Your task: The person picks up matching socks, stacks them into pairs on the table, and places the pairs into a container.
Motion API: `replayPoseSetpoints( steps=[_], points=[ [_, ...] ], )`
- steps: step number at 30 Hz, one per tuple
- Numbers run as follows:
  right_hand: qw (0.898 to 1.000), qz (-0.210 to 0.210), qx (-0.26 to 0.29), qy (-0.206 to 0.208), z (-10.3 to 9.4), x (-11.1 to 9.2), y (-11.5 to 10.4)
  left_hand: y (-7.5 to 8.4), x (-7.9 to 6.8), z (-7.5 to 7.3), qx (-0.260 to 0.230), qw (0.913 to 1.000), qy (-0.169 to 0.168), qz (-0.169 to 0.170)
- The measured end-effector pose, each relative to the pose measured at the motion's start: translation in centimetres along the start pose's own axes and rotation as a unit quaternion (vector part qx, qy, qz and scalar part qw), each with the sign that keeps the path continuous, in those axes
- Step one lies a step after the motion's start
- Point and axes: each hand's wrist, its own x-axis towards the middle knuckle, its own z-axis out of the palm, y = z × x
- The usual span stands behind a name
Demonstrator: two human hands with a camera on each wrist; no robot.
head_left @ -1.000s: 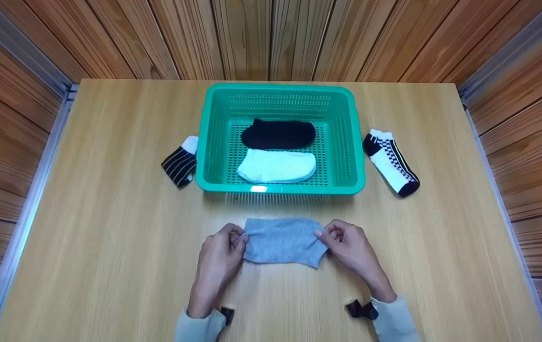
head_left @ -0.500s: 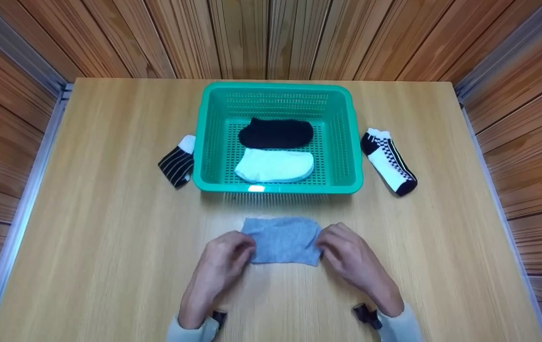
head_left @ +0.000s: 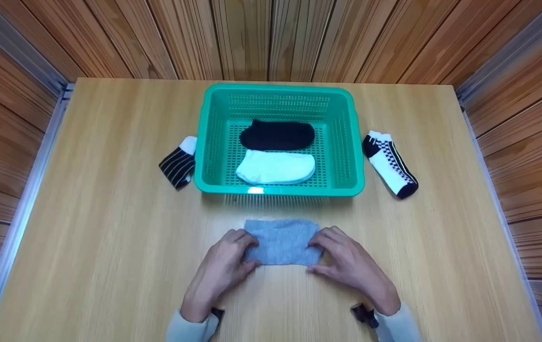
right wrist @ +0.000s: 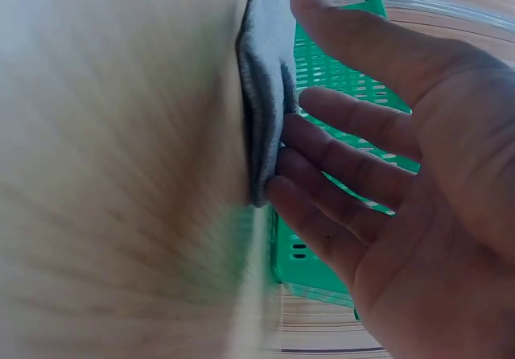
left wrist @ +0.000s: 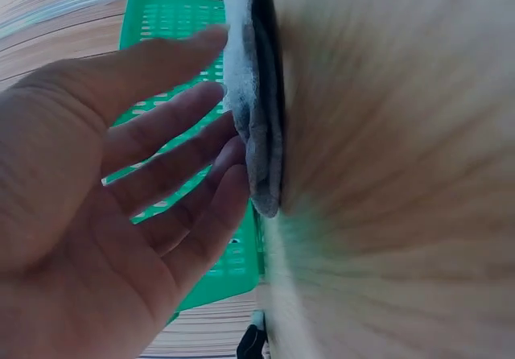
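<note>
A grey sock (head_left: 283, 242) lies flat on the table in front of the basket, several layers showing at its edge in both wrist views. At its left end is my left hand (head_left: 223, 261), thumb at the near edge and fingertips on the top. My right hand (head_left: 349, 268) mirrors it at the right end. In the left wrist view the loosely bent fingers (left wrist: 181, 162) of the left hand touch the cloth, thumb apart from them. Likewise the right hand's fingers (right wrist: 346, 166) meet the sock edge without closing round it.
Beyond the sock stands a green basket (head_left: 278, 191) holding a black sock (head_left: 278, 135) and a white sock (head_left: 275, 167). A striped black sock (head_left: 176, 166) lies against its left side. To its right is a black-and-white checked sock (head_left: 391, 164).
Both hands have let go of the pinched sock ends and shifted inward, with thumbs and fingers now spread over its ends. The sock's protruding lower right corner no longer shows.
</note>
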Motion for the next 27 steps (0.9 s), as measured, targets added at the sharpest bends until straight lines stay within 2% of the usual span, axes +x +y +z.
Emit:
replayPoseSetpoints(
  steps=[4, 8, 13, 19, 24, 27],
  points=[
    [0.999, 0.021, -0.006, -0.025, 0.0, 0.4, 0.1, 0.0, 0.3, 0.0, -0.001, 0.9993, -0.032, -0.019],
    [0.999, 0.011, -0.019, -0.026, 0.1, 0.8, 0.1, 0.1, 0.7, 0.0, -0.013, 0.9971, -0.059, -0.045],
    [1.0, -0.012, -0.026, -0.007, 0.4, 1.1, 0.2, -0.1, 0.8, 0.0, -0.032, 0.9975, -0.044, -0.046],
    [1.0, -0.008, -0.002, 0.005, 0.3, 1.3, 0.8, -0.5, 0.7, -0.1, -0.064, 0.996, -0.034, -0.051],
    [0.999, -0.002, 0.034, 0.026, 0.3, 1.3, 1.3, -0.5, 0.6, 0.1, -0.044, 0.9969, -0.054, -0.037],
    [0.997, 0.021, 0.07, 0.039, 0.4, 1.4, 1.5, -0.5, 0.6, 0.2, -0.035, 0.9974, -0.052, -0.036]
  ],
)
